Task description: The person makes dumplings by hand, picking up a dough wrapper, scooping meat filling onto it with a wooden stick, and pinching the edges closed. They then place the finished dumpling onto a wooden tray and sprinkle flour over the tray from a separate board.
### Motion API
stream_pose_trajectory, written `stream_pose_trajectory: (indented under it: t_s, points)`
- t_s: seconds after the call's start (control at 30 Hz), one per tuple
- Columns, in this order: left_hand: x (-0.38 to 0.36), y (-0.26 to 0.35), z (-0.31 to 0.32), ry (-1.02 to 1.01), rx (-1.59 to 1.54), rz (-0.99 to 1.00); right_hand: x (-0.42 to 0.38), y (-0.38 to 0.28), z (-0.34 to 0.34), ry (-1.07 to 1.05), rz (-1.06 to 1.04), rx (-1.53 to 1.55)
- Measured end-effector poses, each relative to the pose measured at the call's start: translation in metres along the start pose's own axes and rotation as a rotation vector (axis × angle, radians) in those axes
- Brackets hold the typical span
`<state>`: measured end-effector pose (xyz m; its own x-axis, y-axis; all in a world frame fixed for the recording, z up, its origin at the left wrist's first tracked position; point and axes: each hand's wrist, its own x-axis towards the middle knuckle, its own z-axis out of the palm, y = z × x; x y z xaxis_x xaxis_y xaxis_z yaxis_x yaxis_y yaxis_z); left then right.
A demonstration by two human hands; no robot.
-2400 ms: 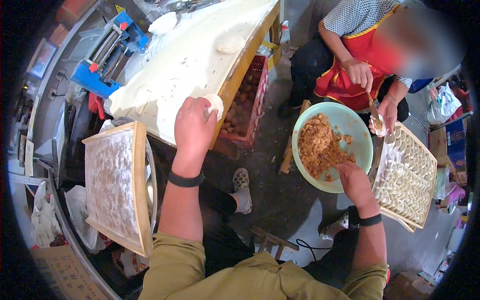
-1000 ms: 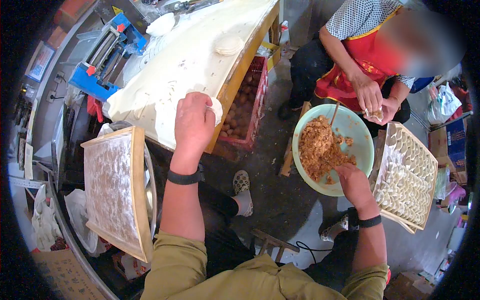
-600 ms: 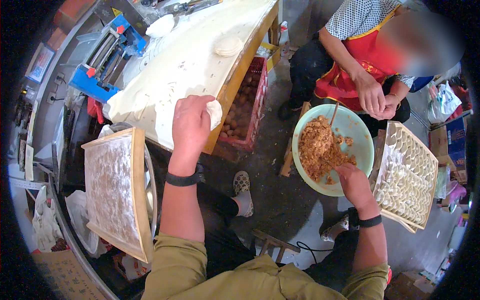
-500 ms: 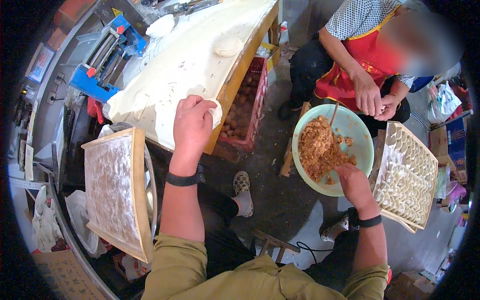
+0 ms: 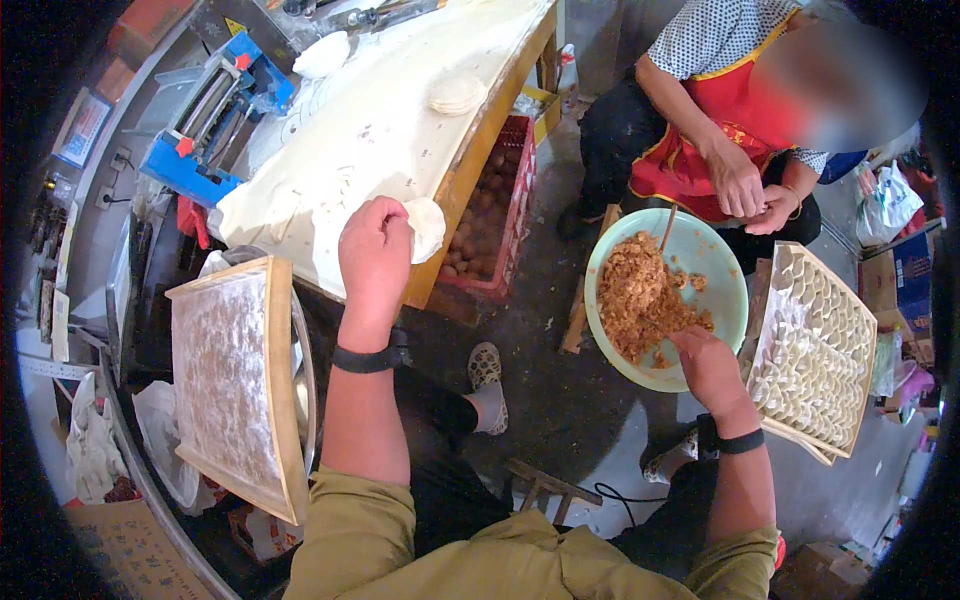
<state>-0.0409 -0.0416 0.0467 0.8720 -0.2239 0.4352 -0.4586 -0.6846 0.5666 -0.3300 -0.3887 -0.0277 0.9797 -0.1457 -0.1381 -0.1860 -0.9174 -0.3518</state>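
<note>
Pinched in my left hand (image 5: 375, 248) is a round, pale dumpling wrapper (image 5: 428, 230), held by its edge near the front corner of the floured worktable (image 5: 390, 130). My right hand (image 5: 710, 365) reaches over the near rim of a pale green bowl (image 5: 737, 300). Its fingers are closed at the brown minced filling (image 5: 632, 290); what they grip is hidden. A thin stick (image 5: 668, 228) stands in the filling at the far side of the bowl. A stack of round wrappers (image 5: 457, 94) lies farther back on the table.
A co-worker in a red apron (image 5: 715, 100) sits beyond the bowl, hands together. At right stands a tray of shaped dumplings (image 5: 812, 355). A floured wooden board (image 5: 225, 370) leans at left. A blue roller machine (image 5: 205, 125) and red crate (image 5: 512, 215) flank the table.
My left hand has drawn slightly back toward me with the wrapper, which now hangs more fully in view beside the fingers. The right hand stays at the filling.
</note>
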Motion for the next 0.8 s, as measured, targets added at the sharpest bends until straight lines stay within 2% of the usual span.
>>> stream_pose_trajectory:
  t_s: [0.2,0.3,0.4,0.5,0.6,0.8]
  points:
    - [-0.002,0.009,-0.001,-0.038,0.053,-0.148,-0.001,0.002,0.001,0.042,-0.041,0.008]
    - [-0.002,0.013,-0.002,0.019,-0.060,-0.234,-0.002,0.002,0.001,0.016,-0.013,-0.006]
    - [0.001,-0.008,0.002,0.098,-0.103,-0.205,-0.002,0.005,0.004,0.042,-0.020,0.014]
    - [-0.001,-0.018,0.000,0.086,-0.036,0.005,-0.001,0.010,0.008,0.088,-0.049,-0.031]
    - [-0.003,-0.006,-0.003,0.029,0.103,0.069,-0.002,0.006,0.002,0.068,-0.043,-0.007]
    - [-0.003,0.013,-0.005,-0.020,0.263,-0.052,-0.001,0.005,0.002,0.031,-0.011,-0.027]
